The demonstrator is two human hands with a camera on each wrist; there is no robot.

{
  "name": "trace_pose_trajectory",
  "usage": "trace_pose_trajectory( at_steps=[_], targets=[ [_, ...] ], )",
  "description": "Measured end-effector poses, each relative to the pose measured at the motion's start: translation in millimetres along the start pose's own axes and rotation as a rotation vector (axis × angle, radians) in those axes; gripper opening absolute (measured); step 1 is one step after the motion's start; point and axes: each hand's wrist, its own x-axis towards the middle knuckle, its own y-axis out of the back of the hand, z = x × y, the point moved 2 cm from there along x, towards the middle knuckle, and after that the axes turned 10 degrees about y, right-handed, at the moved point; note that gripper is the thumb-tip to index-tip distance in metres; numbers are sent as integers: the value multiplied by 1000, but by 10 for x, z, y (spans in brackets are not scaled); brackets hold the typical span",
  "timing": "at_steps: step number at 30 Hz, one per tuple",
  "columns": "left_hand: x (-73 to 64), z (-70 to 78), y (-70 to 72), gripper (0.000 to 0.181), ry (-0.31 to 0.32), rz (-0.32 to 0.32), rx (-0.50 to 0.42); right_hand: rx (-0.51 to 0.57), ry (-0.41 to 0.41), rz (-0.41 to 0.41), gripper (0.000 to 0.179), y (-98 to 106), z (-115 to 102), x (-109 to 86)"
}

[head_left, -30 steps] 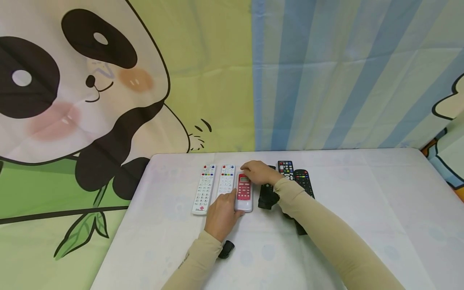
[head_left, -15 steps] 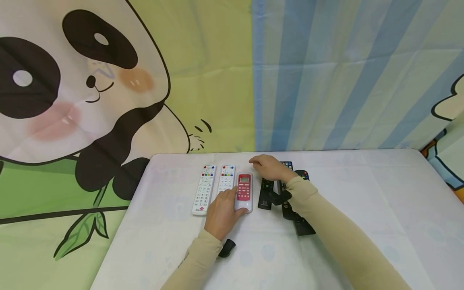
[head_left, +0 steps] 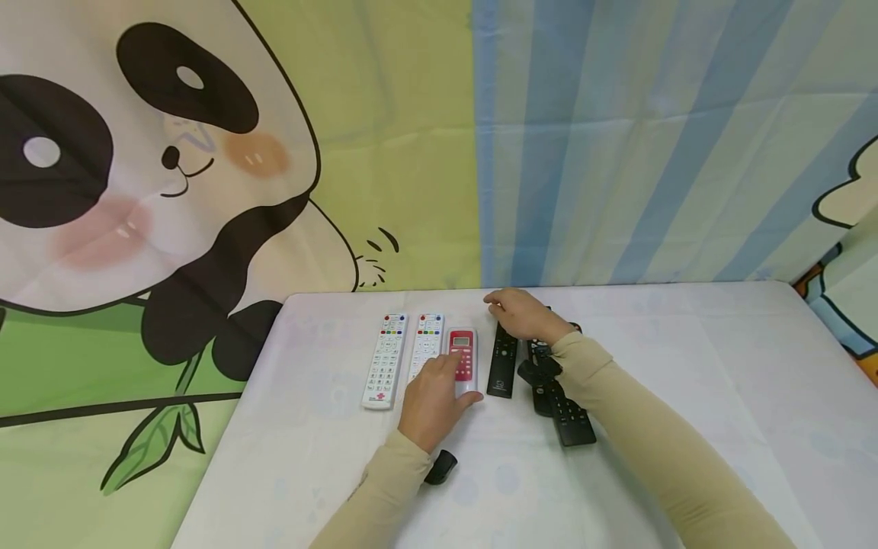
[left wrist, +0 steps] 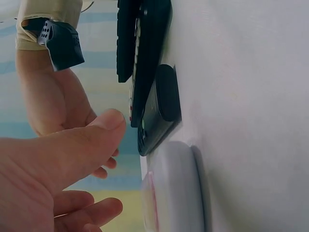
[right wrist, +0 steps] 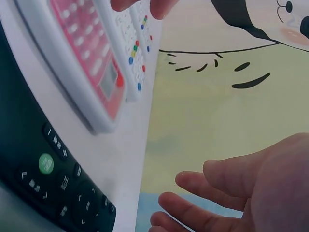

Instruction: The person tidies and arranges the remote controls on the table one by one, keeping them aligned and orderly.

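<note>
My left hand is over the near part of a white remote control with a red face. In the left wrist view its thumb is stretched out and its loosely bent fingers stand apart from the pale end of that remote, holding nothing. My right hand hovers at the far end of a black remote control, overlapping its tip in the head view. Its fingers are spread loosely around nothing in the right wrist view, with the black remote at lower left.
Two white remote controls, one at the far left and one beside it, lie left of the red-faced one. Further black remotes overlap in a pile under my right wrist. A patterned cloth backdrop stands behind the white table.
My right hand has moved right, away from the red-faced remote to the black one's far end. My left hand has come off the red-faced remote's side and shifted slightly right over it.
</note>
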Motion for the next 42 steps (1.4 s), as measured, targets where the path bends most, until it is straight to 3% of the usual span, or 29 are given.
trace_pose_trajectory(
  at_steps=[15,26,42],
  targets=[
    [38,136,-110,69,-37,-35,18,-88,-3,-7,39,27,121,7],
    [81,183,-190,70,-26,-86,38,-137,-30,-33,39,-13,235,59],
    [132,236,-294,72,-96,-35,115,-237,-63,-171,36,-166,244,63]
  ],
)
